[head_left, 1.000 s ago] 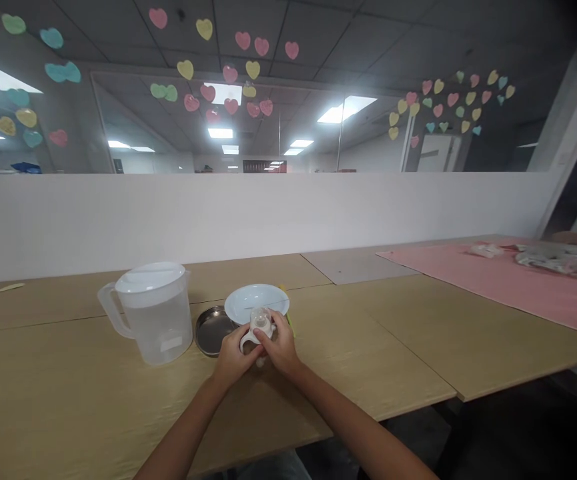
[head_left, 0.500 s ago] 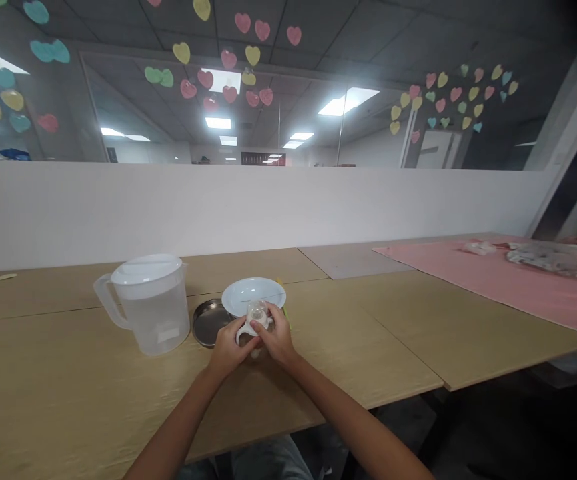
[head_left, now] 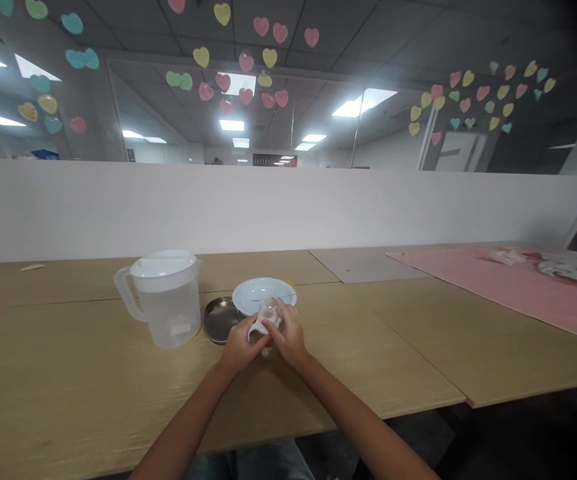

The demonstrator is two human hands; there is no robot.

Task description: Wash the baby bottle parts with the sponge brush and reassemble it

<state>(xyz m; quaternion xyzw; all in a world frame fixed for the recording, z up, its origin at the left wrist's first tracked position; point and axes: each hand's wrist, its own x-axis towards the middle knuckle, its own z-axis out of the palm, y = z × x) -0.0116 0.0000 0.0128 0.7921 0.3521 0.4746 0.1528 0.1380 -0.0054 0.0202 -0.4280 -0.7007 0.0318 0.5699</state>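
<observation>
Over the front edge of a white bowl [head_left: 248,293], a small baby bottle [head_left: 269,312] with a clear domed top and a white looped handle is held between both hands. My left hand [head_left: 241,345] is closed on the handle side. My right hand [head_left: 289,337] wraps the other side, its thumb pressed against the white collar. The fingers hide much of the bottle's lower part. Just left of the bowl lies a round metal dish [head_left: 218,321], close to my left hand.
A lidded clear plastic pitcher [head_left: 171,313] of water stands on the wooden table [head_left: 93,393] to the left. Farther right, a pink cloth [head_left: 513,287] carries crumpled whitish material [head_left: 573,268]. A white wall [head_left: 268,207] with glass above runs behind.
The view has swung slightly left, so everything sits farther right in the picture. Both hands keep hold of the bottle, and its domed top now leans a little differently.
</observation>
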